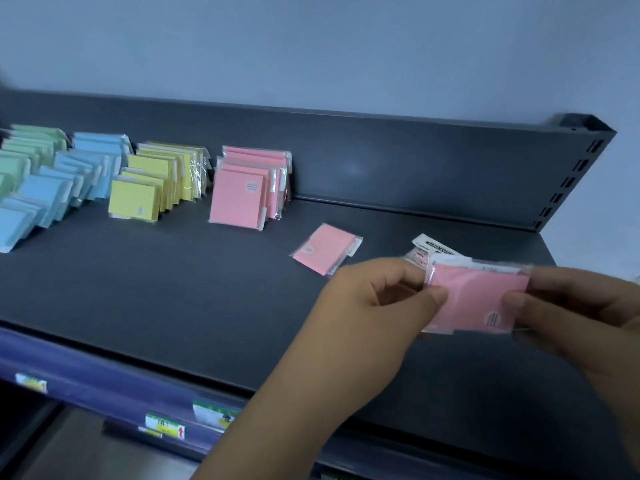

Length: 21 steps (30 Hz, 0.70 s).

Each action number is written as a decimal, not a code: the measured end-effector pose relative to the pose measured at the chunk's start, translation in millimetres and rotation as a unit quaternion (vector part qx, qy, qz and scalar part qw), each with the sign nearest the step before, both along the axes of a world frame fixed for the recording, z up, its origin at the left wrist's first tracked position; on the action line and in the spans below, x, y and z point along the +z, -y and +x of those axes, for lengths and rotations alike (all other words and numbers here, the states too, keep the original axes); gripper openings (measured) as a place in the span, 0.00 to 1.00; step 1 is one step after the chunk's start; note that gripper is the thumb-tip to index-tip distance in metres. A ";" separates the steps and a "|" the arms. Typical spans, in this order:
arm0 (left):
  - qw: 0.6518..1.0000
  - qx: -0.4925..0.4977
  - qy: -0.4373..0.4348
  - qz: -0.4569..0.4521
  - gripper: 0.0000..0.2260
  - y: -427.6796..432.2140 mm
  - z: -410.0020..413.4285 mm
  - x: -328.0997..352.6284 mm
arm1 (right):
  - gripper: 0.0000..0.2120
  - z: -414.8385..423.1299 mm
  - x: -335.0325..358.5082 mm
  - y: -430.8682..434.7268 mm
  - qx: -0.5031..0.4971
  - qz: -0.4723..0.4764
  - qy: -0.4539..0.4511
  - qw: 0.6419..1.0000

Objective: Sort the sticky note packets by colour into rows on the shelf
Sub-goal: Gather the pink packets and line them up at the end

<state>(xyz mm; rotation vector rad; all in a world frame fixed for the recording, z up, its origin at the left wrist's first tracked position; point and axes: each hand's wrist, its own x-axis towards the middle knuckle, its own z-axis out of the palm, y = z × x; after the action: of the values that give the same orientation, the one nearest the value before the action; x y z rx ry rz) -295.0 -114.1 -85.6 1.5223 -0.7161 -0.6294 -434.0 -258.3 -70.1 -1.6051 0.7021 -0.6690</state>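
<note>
Between L hand (374, 299) and R hand (581, 313), over the shelf (173, 271): pink pkt (474, 299), each hand pinching one side edge. Just beyond L hand, a loose pink pkt (325, 249) lies flat. Further up-left stands the pink row (247, 188). Step, prob.: filing pinks. Next move needs the pkt stood upright at the row's front w/o toppling it.
</note>
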 end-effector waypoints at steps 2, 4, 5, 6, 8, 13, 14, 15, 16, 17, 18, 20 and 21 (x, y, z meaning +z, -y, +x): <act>1.000 -0.011 0.017 0.002 0.07 -16.1 15.3 1.0 | 0.21 12.5 6.7 -18.5 0.006 0.016 -0.024 1.000; 1.000 -0.022 0.017 0.005 0.07 -32.0 34.8 0.8 | 0.29 26.8 9.6 -34.7 -0.009 0.017 -0.040 0.999; 1.000 -0.026 0.012 0.008 0.06 -40.6 45.6 0.8 | 0.29 36.2 10.6 -44.1 -0.015 0.021 -0.046 0.999; 0.999 -0.030 0.007 0.008 0.06 -49.7 57.5 0.3 | 0.23 47.2 11.0 -54.3 -0.013 0.022 -0.051 0.998; 0.999 -0.038 -0.001 0.010 0.05 -69.0 82.1 0.9 | 0.13 69.0 7.9 -72.7 -0.009 0.007 -0.052 0.999; 0.998 -0.053 0.011 0.040 0.05 -114.6 141.1 9.1 | 0.15 122.3 15.5 -127.8 -0.027 -0.011 -0.064 0.998; 0.997 -0.053 0.009 0.048 0.05 -122.0 151.4 9.0 | 0.14 132.0 15.7 -136.2 -0.028 -0.009 -0.065 0.997; 0.997 -0.048 -0.002 0.052 0.04 -128.9 162.1 8.8 | 0.12 142.1 15.4 -143.9 -0.027 -0.004 -0.067 0.997; 0.998 -0.038 -0.017 0.056 0.03 -134.7 173.3 7.6 | 0.09 152.5 13.2 -149.2 -0.028 0.000 -0.073 0.997; 0.997 -0.022 -0.028 0.063 0.02 -139.5 184.3 6.2 | 0.08 163.4 12.3 -154.4 -0.032 0.004 -0.080 0.996; 0.997 -0.003 -0.028 0.070 0.04 -143.4 195.3 3.9 | 0.08 174.8 10.7 -158.8 -0.036 0.002 -0.088 0.995; 0.996 0.036 0.000 0.080 0.06 -148.1 214.4 -0.6 | 0.10 197.4 10.6 -167.0 -0.043 -0.014 -0.107 0.993; 0.994 0.052 0.026 0.088 0.06 -149.6 222.7 -2.0 | 0.10 208.4 11.1 -170.2 -0.051 -0.026 -0.118 0.991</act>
<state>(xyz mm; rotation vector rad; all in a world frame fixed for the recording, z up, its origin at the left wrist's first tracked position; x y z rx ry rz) -72.2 35.4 -87.7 1.7321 -0.6291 -0.5878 -225.6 -88.0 -59.0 -1.7229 0.9522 -0.5810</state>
